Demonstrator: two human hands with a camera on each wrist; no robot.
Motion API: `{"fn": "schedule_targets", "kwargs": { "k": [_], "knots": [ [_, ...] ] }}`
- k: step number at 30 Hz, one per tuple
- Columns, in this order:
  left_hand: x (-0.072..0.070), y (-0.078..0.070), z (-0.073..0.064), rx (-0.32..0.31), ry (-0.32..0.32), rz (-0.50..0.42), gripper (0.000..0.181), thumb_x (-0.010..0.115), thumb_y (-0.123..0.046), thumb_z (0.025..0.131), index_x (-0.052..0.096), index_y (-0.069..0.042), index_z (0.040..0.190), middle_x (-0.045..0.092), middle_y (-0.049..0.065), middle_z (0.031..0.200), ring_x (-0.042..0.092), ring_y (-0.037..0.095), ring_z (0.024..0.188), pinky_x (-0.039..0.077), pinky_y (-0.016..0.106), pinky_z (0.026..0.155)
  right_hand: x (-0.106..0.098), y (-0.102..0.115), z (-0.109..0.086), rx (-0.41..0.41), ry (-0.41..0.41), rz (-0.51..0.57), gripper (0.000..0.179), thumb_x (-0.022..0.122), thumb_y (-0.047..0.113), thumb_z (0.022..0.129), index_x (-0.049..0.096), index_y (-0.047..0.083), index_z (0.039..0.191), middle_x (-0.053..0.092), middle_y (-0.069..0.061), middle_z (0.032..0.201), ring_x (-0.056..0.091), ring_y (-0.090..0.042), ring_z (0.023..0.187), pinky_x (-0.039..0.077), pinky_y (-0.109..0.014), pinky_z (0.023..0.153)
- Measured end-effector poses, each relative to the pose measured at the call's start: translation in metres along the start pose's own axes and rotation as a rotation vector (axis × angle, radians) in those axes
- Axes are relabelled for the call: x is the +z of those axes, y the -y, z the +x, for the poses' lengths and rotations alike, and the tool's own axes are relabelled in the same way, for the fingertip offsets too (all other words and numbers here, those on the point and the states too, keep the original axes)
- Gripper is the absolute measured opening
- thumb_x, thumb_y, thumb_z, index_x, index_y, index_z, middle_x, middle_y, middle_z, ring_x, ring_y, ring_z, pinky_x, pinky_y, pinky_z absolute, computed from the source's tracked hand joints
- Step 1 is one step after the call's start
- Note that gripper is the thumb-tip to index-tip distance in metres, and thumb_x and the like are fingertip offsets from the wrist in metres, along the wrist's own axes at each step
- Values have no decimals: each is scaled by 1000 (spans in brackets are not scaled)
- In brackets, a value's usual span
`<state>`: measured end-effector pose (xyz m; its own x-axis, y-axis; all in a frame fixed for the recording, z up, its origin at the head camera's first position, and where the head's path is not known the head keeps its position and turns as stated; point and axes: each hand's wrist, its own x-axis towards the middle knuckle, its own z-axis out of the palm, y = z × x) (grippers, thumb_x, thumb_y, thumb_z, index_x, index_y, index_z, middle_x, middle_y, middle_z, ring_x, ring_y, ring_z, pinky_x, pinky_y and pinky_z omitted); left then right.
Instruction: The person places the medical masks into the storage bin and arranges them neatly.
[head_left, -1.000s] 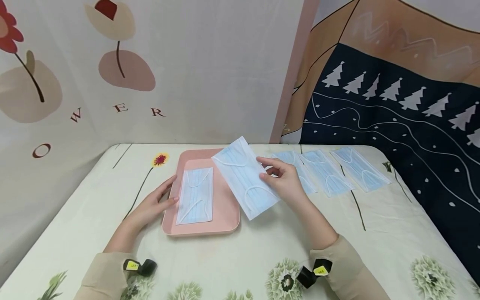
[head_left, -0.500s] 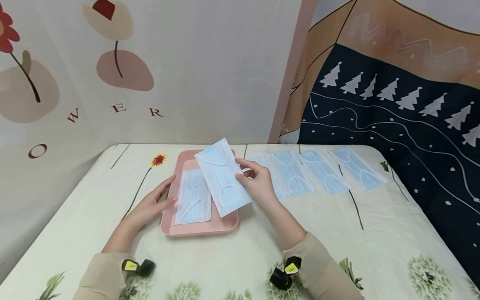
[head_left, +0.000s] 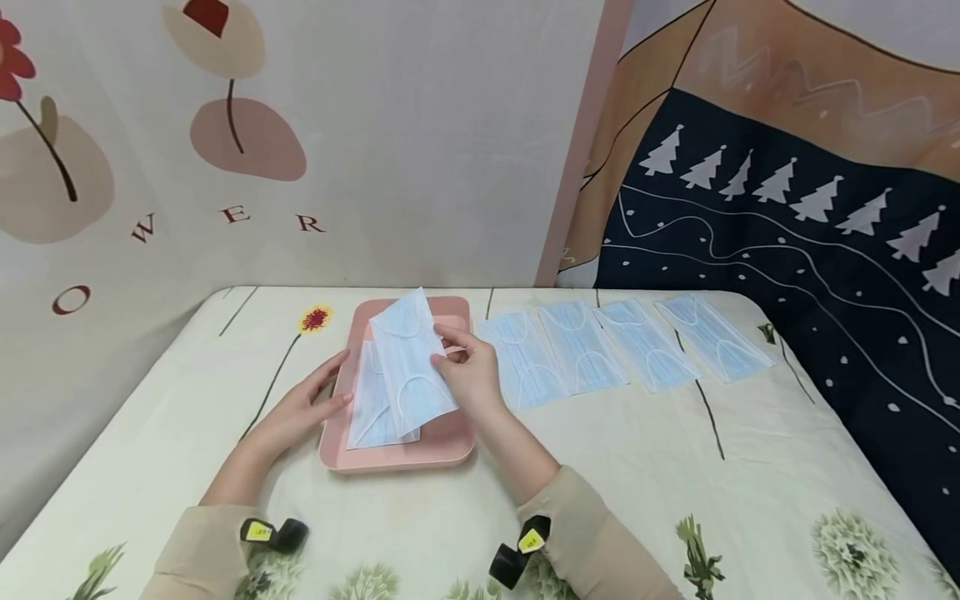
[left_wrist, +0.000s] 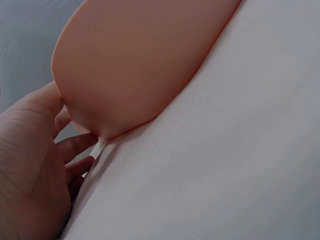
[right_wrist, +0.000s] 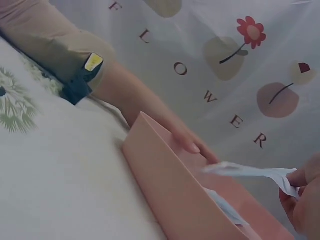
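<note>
A pink tray [head_left: 442, 454] stands on the table with one blue pleated face mask [head_left: 363, 429] lying in its left part. My right hand [head_left: 472, 375] pinches a second face mask [head_left: 411, 367] by its right edge between thumb and fingers. This mask is tilted over the tray and covers much of the one below. In the right wrist view the held mask [right_wrist: 250, 171] shows edge-on above the tray wall [right_wrist: 165, 185]. My left hand [head_left: 303, 408] rests against the tray's left side, thumb and fingers spread apart, fingertips right at the rim.
Right of the tray, several more face masks [head_left: 648, 346] lie flat in a slanted row on the flowered tablecloth [head_left: 600, 467]. A printed curtain [head_left: 420, 167] hangs behind the table, and a dark cloth with white trees [head_left: 750, 225] hangs at the right.
My right hand has carried its mask leftward, from the tray's right side to over the mask in the tray. The left hand stays at the tray's left rim.
</note>
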<state>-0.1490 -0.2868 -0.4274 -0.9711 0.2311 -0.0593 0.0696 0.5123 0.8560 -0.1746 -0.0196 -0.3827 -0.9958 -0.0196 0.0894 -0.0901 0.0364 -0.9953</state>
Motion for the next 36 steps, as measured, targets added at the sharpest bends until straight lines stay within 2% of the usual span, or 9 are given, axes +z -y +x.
{"fn": "schedule_targets", "kwargs": {
  "k": [6,16,25,32,36],
  "knots": [
    [1,1,1,3,-1,-12,75,62,-28,95,16,-22,155,20,23,154,14,43,141,14,61,109,16,-3,-3,14,-14,17,42,69,-12,80,70,8,117,60,-1,92,55,-9,69,48,-18,60],
    [0,1,1,15,-1,-21,75,62,-28,95,17,-21,155,20,23,154,14,43,141,14,61,109,31,-9,-2,55,-52,71,41,70,-13,78,71,7,114,59,1,88,54,-7,67,48,-19,61],
    [1,4,1,34,1,-27,74,61,-27,95,18,-19,155,22,24,153,15,43,140,15,61,109,47,-10,-3,102,-81,74,41,72,-9,78,73,14,113,59,4,88,54,-7,69,48,-20,61],
    [0,5,1,39,4,-29,74,62,-25,95,18,-20,155,21,25,153,15,45,140,15,62,108,59,-8,-5,151,-110,199,41,70,-12,79,71,9,114,57,1,90,53,-7,69,50,-19,64],
    [0,5,1,38,8,-39,74,62,-25,95,18,-20,155,21,24,153,15,44,140,15,61,108,64,-12,-6,196,-127,203,40,70,-10,79,71,10,114,56,1,92,52,-7,71,49,-19,64]
  ]
}}
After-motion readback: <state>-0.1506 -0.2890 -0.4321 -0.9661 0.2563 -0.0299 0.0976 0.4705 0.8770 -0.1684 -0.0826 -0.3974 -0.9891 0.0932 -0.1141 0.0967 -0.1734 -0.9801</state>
